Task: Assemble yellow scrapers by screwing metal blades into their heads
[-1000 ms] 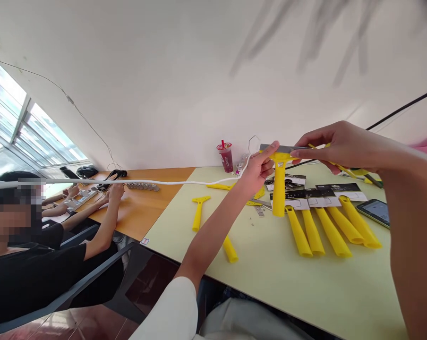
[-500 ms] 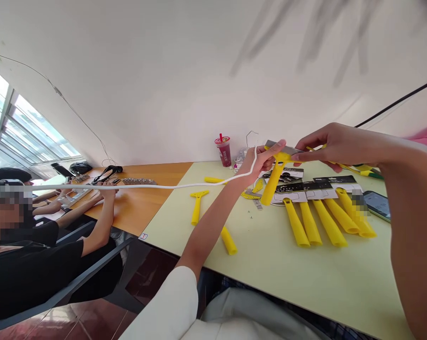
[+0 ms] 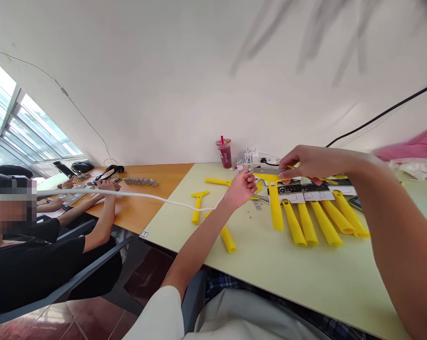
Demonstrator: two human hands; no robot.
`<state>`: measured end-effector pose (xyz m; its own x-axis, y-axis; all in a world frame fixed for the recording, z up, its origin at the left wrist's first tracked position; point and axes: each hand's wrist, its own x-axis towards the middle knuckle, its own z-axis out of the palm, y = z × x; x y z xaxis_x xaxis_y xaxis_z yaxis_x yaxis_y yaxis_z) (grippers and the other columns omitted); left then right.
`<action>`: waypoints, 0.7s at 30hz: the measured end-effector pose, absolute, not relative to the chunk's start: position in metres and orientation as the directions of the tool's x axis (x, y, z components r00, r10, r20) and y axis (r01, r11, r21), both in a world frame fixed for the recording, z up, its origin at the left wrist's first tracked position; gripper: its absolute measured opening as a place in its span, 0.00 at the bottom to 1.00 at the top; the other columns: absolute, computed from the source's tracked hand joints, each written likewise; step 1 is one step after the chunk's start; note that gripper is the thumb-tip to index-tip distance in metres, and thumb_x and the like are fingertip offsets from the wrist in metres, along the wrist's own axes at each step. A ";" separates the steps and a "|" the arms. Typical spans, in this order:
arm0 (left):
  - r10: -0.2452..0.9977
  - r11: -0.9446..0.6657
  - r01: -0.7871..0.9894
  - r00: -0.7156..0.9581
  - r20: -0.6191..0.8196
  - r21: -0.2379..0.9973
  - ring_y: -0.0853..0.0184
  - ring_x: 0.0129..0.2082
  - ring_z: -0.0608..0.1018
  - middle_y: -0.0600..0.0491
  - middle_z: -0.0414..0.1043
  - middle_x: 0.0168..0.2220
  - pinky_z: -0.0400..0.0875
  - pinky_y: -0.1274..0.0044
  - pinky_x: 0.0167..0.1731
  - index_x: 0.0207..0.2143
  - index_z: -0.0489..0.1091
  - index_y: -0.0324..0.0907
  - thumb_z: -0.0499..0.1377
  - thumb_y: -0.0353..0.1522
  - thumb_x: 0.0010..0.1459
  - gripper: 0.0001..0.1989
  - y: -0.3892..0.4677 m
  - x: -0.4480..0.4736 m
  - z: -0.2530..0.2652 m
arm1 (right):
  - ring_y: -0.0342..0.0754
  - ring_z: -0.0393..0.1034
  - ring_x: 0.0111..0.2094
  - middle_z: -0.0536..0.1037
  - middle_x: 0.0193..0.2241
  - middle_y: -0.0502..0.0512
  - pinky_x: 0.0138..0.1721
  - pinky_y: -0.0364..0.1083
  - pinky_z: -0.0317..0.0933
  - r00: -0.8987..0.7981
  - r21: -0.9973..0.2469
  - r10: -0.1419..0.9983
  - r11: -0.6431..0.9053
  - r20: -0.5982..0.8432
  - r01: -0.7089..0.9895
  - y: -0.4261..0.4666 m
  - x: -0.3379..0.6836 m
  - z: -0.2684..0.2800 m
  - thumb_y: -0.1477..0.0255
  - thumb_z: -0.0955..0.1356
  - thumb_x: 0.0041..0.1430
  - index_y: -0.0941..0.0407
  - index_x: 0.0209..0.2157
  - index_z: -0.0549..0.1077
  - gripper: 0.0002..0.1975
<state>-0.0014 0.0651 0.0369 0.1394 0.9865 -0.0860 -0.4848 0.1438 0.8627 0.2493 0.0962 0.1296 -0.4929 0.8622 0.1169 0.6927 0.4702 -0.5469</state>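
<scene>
Currently the right hand pinches a yellow scraper by its head, handle downward; the left hand curls just left, hold unclear.

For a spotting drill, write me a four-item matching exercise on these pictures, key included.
1. Held scraper
2. Cup
3. Grey pieces
4. Phone

A. partly behind the right forearm
B. on the orange table
C. in the right hand
D. by the wall, with a red straw

Pairs: 1-C, 2-D, 3-B, 4-A
</scene>
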 end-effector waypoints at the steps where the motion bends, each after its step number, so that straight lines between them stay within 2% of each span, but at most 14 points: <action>1: 0.983 0.146 -0.451 0.163 -0.079 0.880 0.72 0.24 0.54 0.59 0.51 0.26 0.55 0.75 0.23 0.27 0.60 0.45 0.72 0.62 0.60 0.36 0.060 -0.002 0.030 | 0.50 0.70 0.22 0.76 0.25 0.55 0.25 0.51 0.57 -0.548 -0.541 0.836 0.467 0.013 0.700 0.096 0.242 0.128 0.42 0.80 0.55 0.49 0.33 0.81 0.24; 3: 0.979 0.130 -0.397 0.197 -0.054 0.908 0.72 0.25 0.53 0.59 0.51 0.26 0.53 0.75 0.23 0.26 0.57 0.45 0.71 0.67 0.54 0.40 0.052 -0.005 0.021 | 0.48 0.68 0.20 0.75 0.25 0.54 0.25 0.50 0.57 -0.618 -0.541 0.773 0.462 -0.143 0.703 0.099 0.230 0.125 0.45 0.80 0.55 0.51 0.28 0.78 0.24; 6: 0.984 0.061 -0.369 0.178 0.006 0.927 0.72 0.25 0.52 0.60 0.49 0.27 0.53 0.74 0.23 0.26 0.57 0.46 0.69 0.71 0.52 0.42 0.048 -0.009 0.016 | 0.45 0.65 0.19 0.74 0.23 0.53 0.27 0.50 0.58 -0.646 -0.570 0.741 0.456 -0.182 0.684 0.106 0.221 0.119 0.46 0.80 0.55 0.51 0.26 0.77 0.24; 11: 0.989 -0.065 -0.250 0.110 0.095 0.966 0.73 0.27 0.50 0.62 0.45 0.27 0.49 0.75 0.25 0.26 0.58 0.45 0.81 0.61 0.44 0.41 0.046 -0.013 0.007 | 0.45 0.63 0.20 0.73 0.22 0.52 0.28 0.49 0.58 -0.690 -0.593 0.689 0.466 -0.223 0.657 0.112 0.217 0.108 0.48 0.78 0.58 0.52 0.27 0.79 0.22; 15: 0.993 -0.006 -0.234 0.113 0.033 0.972 0.74 0.26 0.50 0.63 0.44 0.26 0.46 0.76 0.25 0.26 0.60 0.44 0.82 0.58 0.42 0.39 0.046 -0.010 -0.003 | 0.44 0.62 0.21 0.73 0.21 0.51 0.27 0.48 0.54 -0.695 -0.542 0.660 0.487 -0.285 0.685 0.112 0.213 0.101 0.52 0.77 0.60 0.52 0.29 0.79 0.18; 19: 0.991 0.056 -0.258 0.133 -0.022 0.964 0.75 0.25 0.50 0.63 0.44 0.26 0.46 0.77 0.24 0.26 0.60 0.44 0.83 0.52 0.46 0.36 0.046 -0.007 -0.006 | 0.46 0.67 0.23 0.78 0.25 0.54 0.27 0.48 0.58 -0.616 -0.521 0.735 0.420 -0.285 0.743 0.116 0.213 0.098 0.45 0.79 0.56 0.54 0.29 0.78 0.25; 21: 0.992 0.084 -0.292 0.117 -0.051 0.953 0.76 0.24 0.50 0.63 0.45 0.26 0.46 0.77 0.24 0.26 0.60 0.44 0.82 0.48 0.50 0.34 0.045 -0.005 -0.007 | 0.48 0.69 0.24 0.81 0.29 0.59 0.28 0.49 0.60 -0.549 -0.545 0.809 0.369 -0.209 0.752 0.122 0.214 0.097 0.38 0.78 0.54 0.54 0.28 0.77 0.32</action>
